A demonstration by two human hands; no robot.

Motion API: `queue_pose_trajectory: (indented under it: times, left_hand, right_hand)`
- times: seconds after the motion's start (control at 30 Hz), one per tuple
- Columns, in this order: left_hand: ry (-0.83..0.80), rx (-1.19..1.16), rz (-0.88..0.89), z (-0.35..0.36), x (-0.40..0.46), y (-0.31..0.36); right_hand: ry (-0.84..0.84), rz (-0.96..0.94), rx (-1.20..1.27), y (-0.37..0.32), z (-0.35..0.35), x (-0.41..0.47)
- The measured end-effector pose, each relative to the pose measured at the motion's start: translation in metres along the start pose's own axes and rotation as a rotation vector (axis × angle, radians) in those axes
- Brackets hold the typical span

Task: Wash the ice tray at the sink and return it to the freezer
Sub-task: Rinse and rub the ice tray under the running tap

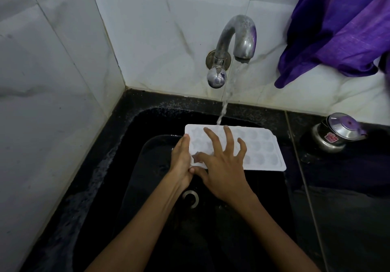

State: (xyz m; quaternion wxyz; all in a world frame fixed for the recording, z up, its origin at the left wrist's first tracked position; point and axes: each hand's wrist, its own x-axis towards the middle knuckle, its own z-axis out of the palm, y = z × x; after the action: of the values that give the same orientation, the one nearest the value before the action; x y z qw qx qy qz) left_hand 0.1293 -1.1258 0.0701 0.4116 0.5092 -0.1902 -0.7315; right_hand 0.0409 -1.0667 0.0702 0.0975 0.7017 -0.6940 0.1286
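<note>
A white ice tray (261,149) is held cavities-up over a black sink (101,166), under running water from a wall tap (236,37). The left hand (181,162) grips its short left edge while the right hand (223,166) rests spread fingers on the cavities. This looks like the rinsing step (the freezer comes later); next, rubbing each shell- and star-shaped cavity clean.
</note>
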Motion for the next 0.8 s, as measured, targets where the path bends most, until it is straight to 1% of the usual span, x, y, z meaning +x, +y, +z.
queue_pose_trajectory:
  times: [0.3,0.4,0.57,0.7,0.8]
  left_hand:
    - [0.002,-0.031,0.0,-0.007,0.0,0.004]
    - [0.016,-0.019,-0.013,-0.01,-0.003,0.002]
    - [-0.011,0.003,0.012,-0.018,-0.004,0.004]
    - [0.023,-0.008,0.014,-0.023,-0.006,0.001]
    - [0.021,-0.011,0.032,-0.027,-0.007,0.002]
  right_hand:
    - [0.08,-0.004,0.0,-0.008,-0.001,0.0]
    - [0.083,-0.025,0.014,-0.012,-0.003,0.001]
    - [0.081,-0.029,-0.021,-0.019,-0.003,-0.006]
    - [0.062,-0.02,0.046,-0.023,-0.012,-0.004]
    - [0.063,0.083,0.176,-0.022,-0.02,-0.005]
